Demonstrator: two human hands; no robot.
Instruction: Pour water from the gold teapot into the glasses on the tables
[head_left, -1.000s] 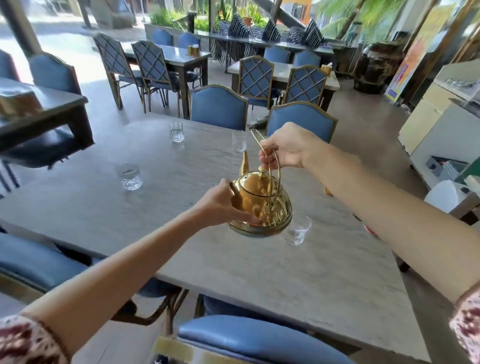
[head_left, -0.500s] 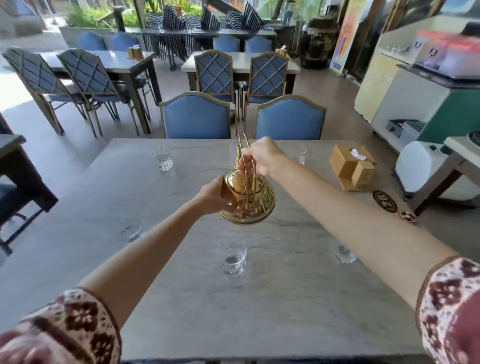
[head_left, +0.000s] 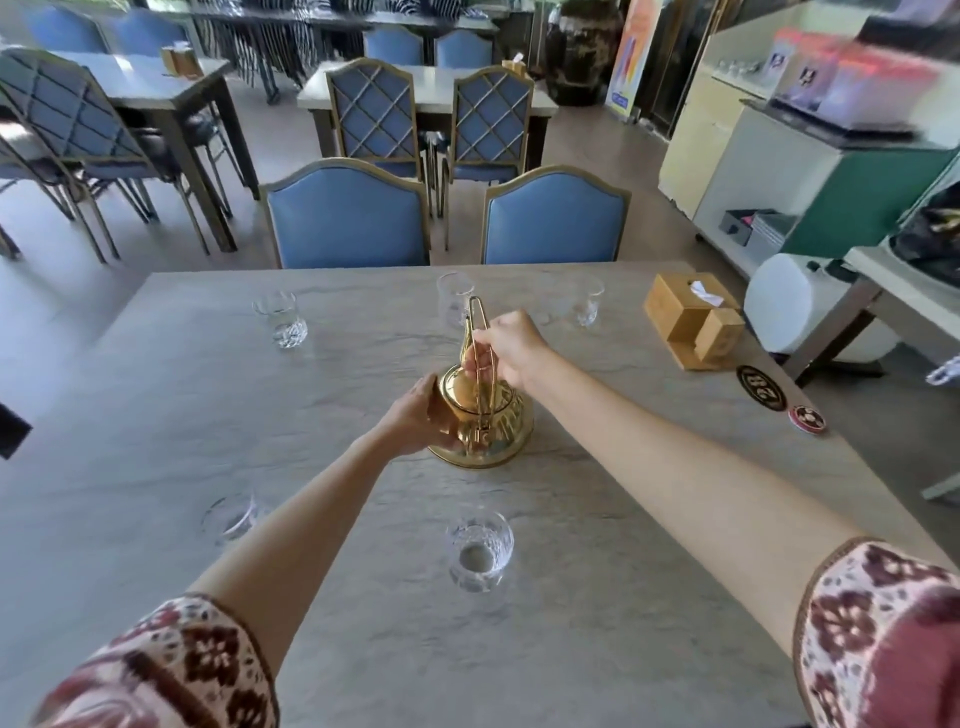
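Holding the teapot (head_left: 480, 415) at the middle of the worktop (head_left: 649, 597), we are gripping it with both hands: our right hand (head_left: 511, 347) is clenched round the thin wire handle above the lid, and our left hand (head_left: 415, 418) is cupping the pot's left side. Its base is looking as if it is resting on the stone, though we cannot tell that for sure.

Judging progress, we are seeing water in the near glass (head_left: 479, 550) and some in the far left glass (head_left: 280, 318). The near left glass (head_left: 228, 515) is blurred, and the two far glasses (head_left: 454, 299) (head_left: 588, 304) beyond the pot are too hard to read, so we cannot tell whether they are filled. We are guessing some pouring is left, here or at the other tables behind.

The pot is polished gold metal, round-bellied with a ribbed lower band and a flared foot. The glasses are clear, with cut, faceted bottoms. The worktop is matte grey stone with faint veins. A wooden tissue box (head_left: 693, 322) is sitting at the right edge.
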